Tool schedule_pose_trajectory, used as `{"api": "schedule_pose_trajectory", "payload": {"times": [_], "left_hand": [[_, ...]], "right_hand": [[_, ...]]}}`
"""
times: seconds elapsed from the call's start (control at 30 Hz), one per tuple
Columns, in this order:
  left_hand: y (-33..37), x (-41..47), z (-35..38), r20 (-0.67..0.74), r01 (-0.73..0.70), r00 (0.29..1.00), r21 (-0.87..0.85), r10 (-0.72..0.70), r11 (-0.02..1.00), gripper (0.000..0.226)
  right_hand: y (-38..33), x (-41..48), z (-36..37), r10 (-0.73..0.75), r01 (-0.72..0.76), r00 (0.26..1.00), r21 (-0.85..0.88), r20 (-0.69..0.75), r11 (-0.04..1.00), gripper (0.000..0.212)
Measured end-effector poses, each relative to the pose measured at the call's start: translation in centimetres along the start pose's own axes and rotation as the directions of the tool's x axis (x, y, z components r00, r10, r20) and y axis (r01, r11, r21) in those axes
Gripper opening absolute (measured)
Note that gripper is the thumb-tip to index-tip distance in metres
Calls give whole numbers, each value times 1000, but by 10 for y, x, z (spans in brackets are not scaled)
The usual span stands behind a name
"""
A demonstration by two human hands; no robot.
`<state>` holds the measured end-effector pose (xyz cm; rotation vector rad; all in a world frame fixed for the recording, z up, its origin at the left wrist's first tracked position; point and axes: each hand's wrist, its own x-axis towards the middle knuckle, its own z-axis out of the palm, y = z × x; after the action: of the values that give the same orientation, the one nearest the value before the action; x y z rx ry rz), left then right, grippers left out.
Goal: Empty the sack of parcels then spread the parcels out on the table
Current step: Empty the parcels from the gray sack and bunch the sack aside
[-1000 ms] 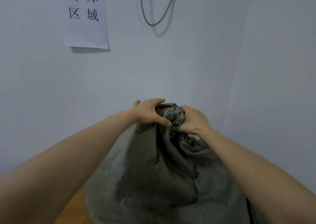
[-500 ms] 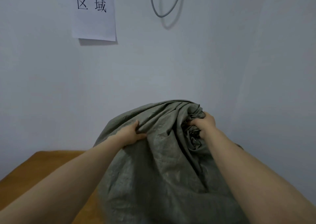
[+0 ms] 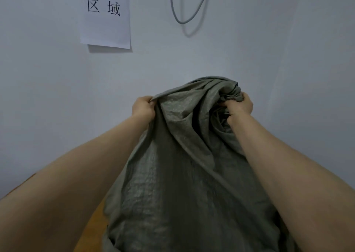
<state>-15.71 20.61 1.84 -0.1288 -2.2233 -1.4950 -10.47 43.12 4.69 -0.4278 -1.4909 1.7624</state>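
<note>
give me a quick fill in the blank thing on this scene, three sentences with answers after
1. The left hand and right hand both hold the gathered top of the grey-green ____.
2. On the wall, the paper sign hangs to the ____ of the looped cable.
3. The brown sliver at lower left is part of the ____.

Missing words: sack; left; table
</note>
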Motion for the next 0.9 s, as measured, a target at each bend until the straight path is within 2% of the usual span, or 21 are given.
{"api": "schedule_pose_trajectory", "payload": {"times": [0.23,0.43,0.53,0.63,0.73,0.8,0.9], "left_hand": [[-14,-4,11,15,-12,1000,-7,12,1000,25],[24,7,-3,-87,-164,983,-41,160,986,25],[15,0,8,-15,-118,993,-58,117,991,24],[-18,-10,14,159,55,986,32,-60,998,47],[-47,-12,12,277,43,952,293,-128,955,72],[-58,-12,12,308,10,934,480,-180,877,89],[-69,-13,17,377,-1,887,580,-268,814,116]], "right_hand": [[13,-3,-6,46,-46,999,-10,-23,999,39],[-8,7,-6,-25,27,999,72,-23,997,34],[5,9,-19,-23,22,1000,-39,-10,999,40],[27,9,-41,36,-16,996,-245,78,969,49],[56,4,-62,164,-79,973,-430,163,900,42],[77,-2,-70,293,-176,937,-467,190,866,36],[105,-8,-76,435,-276,875,-518,213,810,32]]}}
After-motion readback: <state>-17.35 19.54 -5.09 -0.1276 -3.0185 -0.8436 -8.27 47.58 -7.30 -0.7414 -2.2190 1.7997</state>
